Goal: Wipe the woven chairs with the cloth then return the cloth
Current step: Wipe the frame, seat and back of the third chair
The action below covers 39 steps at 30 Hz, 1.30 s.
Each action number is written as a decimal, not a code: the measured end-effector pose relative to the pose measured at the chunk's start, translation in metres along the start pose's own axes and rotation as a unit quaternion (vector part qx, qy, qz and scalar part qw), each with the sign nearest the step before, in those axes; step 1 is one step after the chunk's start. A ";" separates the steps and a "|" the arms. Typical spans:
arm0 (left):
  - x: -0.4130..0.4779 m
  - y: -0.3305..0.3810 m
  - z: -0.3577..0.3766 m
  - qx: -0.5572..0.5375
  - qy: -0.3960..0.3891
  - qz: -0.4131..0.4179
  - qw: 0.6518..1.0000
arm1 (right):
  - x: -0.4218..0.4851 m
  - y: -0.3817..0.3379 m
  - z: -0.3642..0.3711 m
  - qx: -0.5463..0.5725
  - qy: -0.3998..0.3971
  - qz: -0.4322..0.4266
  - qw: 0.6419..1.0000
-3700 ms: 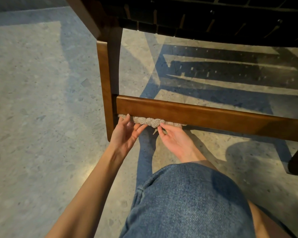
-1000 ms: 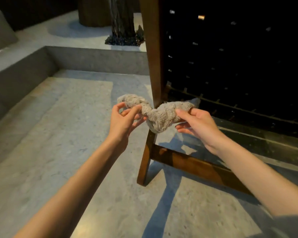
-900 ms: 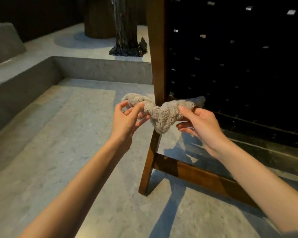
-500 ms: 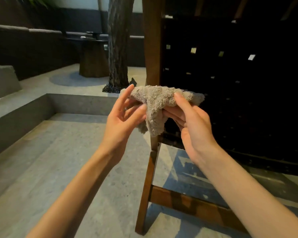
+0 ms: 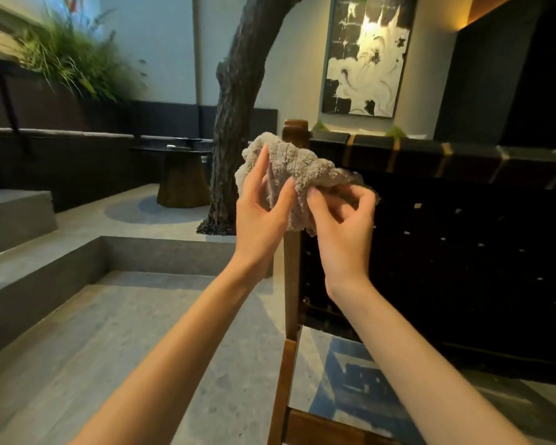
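Cloth (image 5: 297,170): bunched, grasped by left hand (image 5: 262,216) and right hand (image 5: 342,226), near woven chair (image 5: 446,252) left post.

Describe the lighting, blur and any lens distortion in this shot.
Head view: dim, warm room; a glow at the top right lights the wall by the painting. The plant at upper left is smeared by motion blur. The cloth and both hands, left hand and right hand, are fairly sharp. The chair weave is nearly black, with little detail. Wide-angle bending curves the steps.
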<state>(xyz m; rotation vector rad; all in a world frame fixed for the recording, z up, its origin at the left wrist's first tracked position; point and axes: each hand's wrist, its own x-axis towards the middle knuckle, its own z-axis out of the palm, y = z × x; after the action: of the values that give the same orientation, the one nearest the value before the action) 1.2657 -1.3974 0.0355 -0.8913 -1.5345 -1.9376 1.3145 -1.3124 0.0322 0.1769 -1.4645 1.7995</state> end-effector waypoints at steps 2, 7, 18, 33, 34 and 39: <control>0.007 -0.001 0.000 0.006 0.008 0.004 1.000 | 0.003 0.002 0.006 -0.033 0.030 -0.048 0.998; 0.023 -0.005 -0.002 0.035 -0.016 0.031 0.999 | 0.017 0.012 0.026 -0.111 0.140 -0.099 0.979; 0.022 -0.053 -0.007 0.102 0.027 0.101 0.989 | 0.032 0.051 0.015 -0.226 0.071 -0.239 0.942; -0.063 -0.158 -0.020 0.189 0.009 0.005 0.982 | -0.008 0.162 -0.048 -0.384 0.001 -0.176 0.907; -0.069 -0.166 -0.021 0.192 0.004 -0.004 0.981 | -0.011 0.171 -0.053 -0.392 -0.009 -0.168 0.905; -0.101 -0.203 -0.026 0.215 -0.028 -0.054 0.975 | -0.027 0.211 -0.078 -0.446 -0.079 -0.085 0.887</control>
<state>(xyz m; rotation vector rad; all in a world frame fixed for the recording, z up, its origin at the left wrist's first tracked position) 1.1779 -1.3759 -0.1743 -0.6894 -1.9688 -1.5634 1.2246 -1.2612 -0.1691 -0.0240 -2.1659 0.8429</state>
